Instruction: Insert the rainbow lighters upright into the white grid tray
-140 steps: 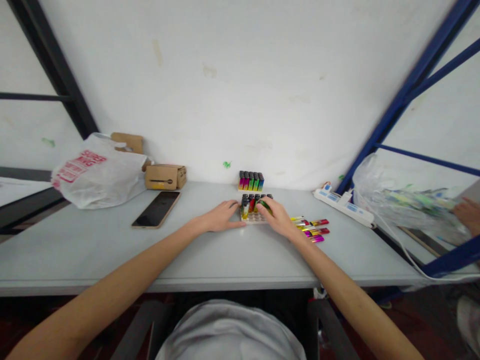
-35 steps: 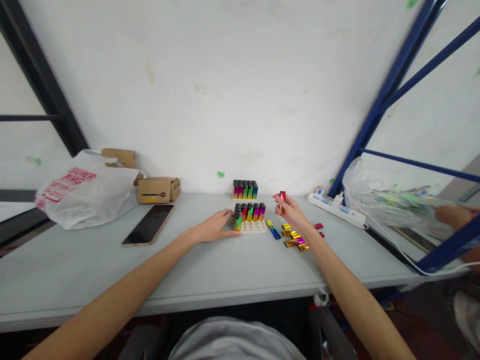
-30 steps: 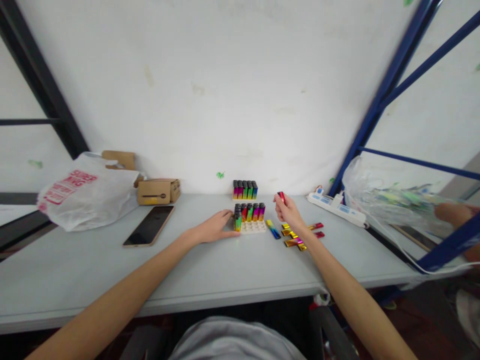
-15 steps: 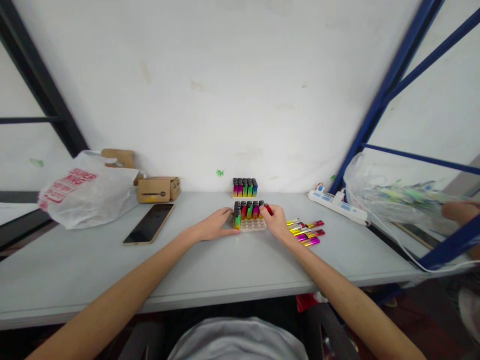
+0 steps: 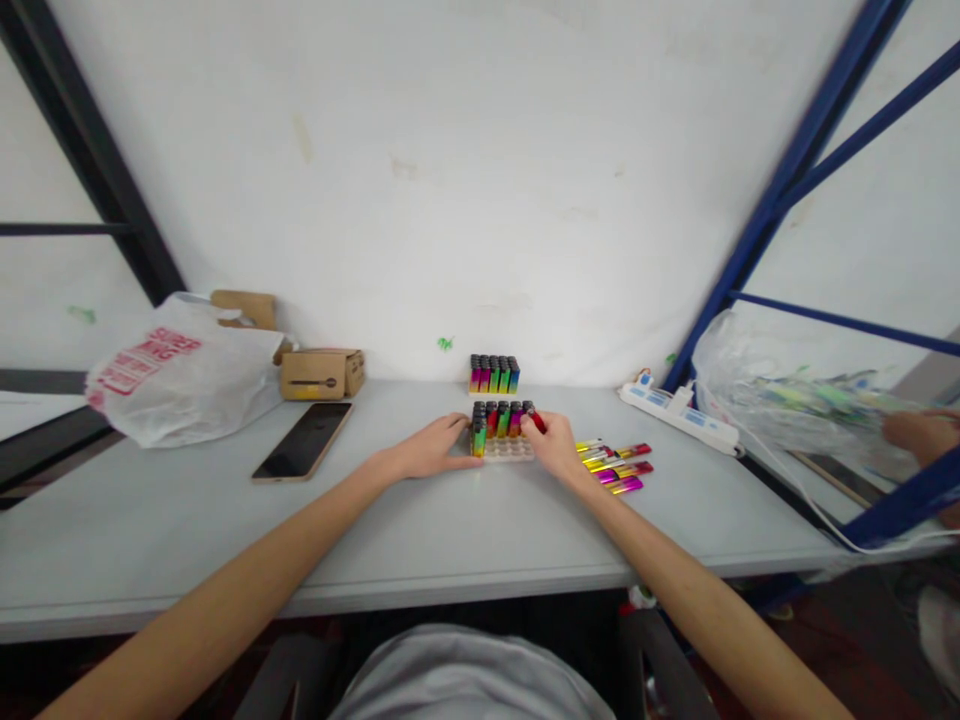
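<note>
In the head view, a pale tray with round holes [image 5: 510,450] lies mid-table. Lighters with black tops [image 5: 503,418] stand upright along its back row and left side, in shiny green, red and purple. My left hand [image 5: 435,447] is at the tray's left end, thumb at the front corner and fingers behind, gripping it. My right hand [image 5: 553,440] is closed in a pinch on a red lighter [image 5: 538,421] over the tray's back right corner; the fingers partly hide it. Several loose lighters [image 5: 619,468] in yellow, red and purple lie to the right of that hand.
Behind, against the wall, stands another full block of lighters [image 5: 494,375]. To the left are a phone [image 5: 304,442], a cardboard box [image 5: 319,374] and a white plastic bag [image 5: 180,375]. A power strip [image 5: 682,418] lies right. Beyond the blue frame [image 5: 772,200] another person's hand [image 5: 919,432] shows.
The view has shifted slightly, so everything sits a little differently in the picture. Both hands keep nearly the same pose, and the red lighter stays in my right fingers.
</note>
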`<state>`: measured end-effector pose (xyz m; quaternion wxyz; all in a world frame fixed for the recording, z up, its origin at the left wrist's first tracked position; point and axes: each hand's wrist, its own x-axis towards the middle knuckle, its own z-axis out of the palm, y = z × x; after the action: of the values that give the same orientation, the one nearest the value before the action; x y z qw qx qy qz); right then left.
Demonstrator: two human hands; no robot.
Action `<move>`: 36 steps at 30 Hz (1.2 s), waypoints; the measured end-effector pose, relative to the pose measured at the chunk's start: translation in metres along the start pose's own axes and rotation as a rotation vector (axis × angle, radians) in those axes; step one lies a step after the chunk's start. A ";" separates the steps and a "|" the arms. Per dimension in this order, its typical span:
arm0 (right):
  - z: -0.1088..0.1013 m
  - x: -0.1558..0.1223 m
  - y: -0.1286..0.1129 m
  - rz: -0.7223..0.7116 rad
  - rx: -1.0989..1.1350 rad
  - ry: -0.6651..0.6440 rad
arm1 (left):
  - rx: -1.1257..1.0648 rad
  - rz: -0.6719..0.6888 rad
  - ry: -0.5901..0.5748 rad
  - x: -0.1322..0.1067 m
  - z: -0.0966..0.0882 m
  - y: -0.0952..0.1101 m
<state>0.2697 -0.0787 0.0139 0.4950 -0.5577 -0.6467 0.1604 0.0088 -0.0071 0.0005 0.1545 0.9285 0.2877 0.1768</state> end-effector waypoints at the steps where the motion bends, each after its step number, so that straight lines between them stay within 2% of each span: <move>1: -0.001 0.000 0.000 -0.017 0.003 0.009 | 0.001 -0.003 -0.001 0.000 0.000 0.000; 4: -0.004 -0.001 -0.002 -0.085 -0.008 0.010 | 0.006 -0.004 -0.006 0.000 0.000 0.000; 8: -0.005 -0.004 -0.005 -0.149 -0.040 -0.100 | 0.008 -0.006 -0.001 0.001 0.001 0.000; 12: -0.002 -0.005 -0.005 -0.316 -0.092 -0.200 | 0.003 0.004 -0.011 0.001 0.000 0.001; 15: -0.001 -0.004 -0.004 -0.402 -0.152 -0.192 | -0.005 0.001 -0.012 0.000 -0.001 0.002; 22: -0.003 0.003 0.004 -0.283 -0.217 -0.211 | -0.008 0.001 -0.012 0.001 -0.001 0.000; 31: 0.005 0.006 0.011 -0.379 -0.305 -0.369 | -0.012 0.009 0.005 0.002 0.002 -0.002; 36: 0.011 0.013 0.006 -0.399 -0.499 -0.343 | 0.000 -0.001 0.013 0.003 0.004 -0.002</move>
<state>0.2652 -0.0614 0.0102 0.2495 -0.4892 -0.8357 -0.0107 0.0114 -0.0047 -0.0030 0.1527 0.9272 0.2892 0.1828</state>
